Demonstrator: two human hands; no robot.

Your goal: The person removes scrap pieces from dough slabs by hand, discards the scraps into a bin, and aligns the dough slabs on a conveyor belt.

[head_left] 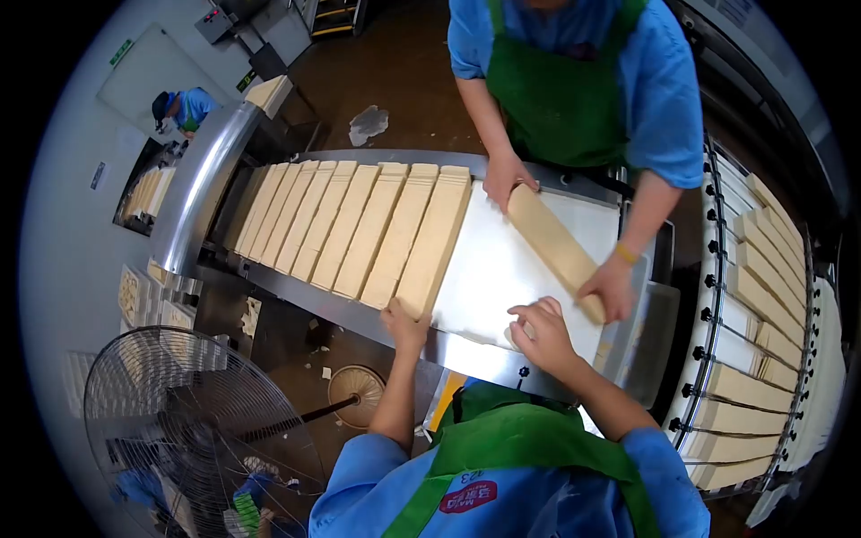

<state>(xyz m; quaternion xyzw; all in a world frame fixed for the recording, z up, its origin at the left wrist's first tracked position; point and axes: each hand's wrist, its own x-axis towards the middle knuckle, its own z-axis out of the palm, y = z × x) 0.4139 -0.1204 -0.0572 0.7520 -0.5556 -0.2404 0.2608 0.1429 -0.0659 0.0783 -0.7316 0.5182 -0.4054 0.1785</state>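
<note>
Head view. My left hand [405, 328] is closed about the near end of the rightmost long, cream-coloured layered stack [435, 235], in a tight row on the conveyor. My right hand [541, 336] is half curled over the white work surface [491, 269]; cannot tell whether it pinches a small pale piece. A co-worker's two hands [508, 176] [612, 285] grip a loose cream slab [554, 247] lying aslant to the right of the row.

Risks, my judgement: squeezing one end only could fan the thin layers or skew the stack against its neighbour. The slab's near end lies close to my right hand; a swing by the co-worker could knock my fingers or crease a corner. Dragging near the edge might drop layers to the floor.

Surface: smooth, white, bordered by a shiny metal rim [471, 351]; curved steel hood [199, 193] at the far left. To the right, a slatted rack [708, 296] with black knobs bears more cream pieces. Brown floor [408, 81], scraps scattered, a translucent sheet [368, 125] lying on the far side. Caged grey fan [202, 430] at near left. Another person [186, 109], far left, in blue.
</note>
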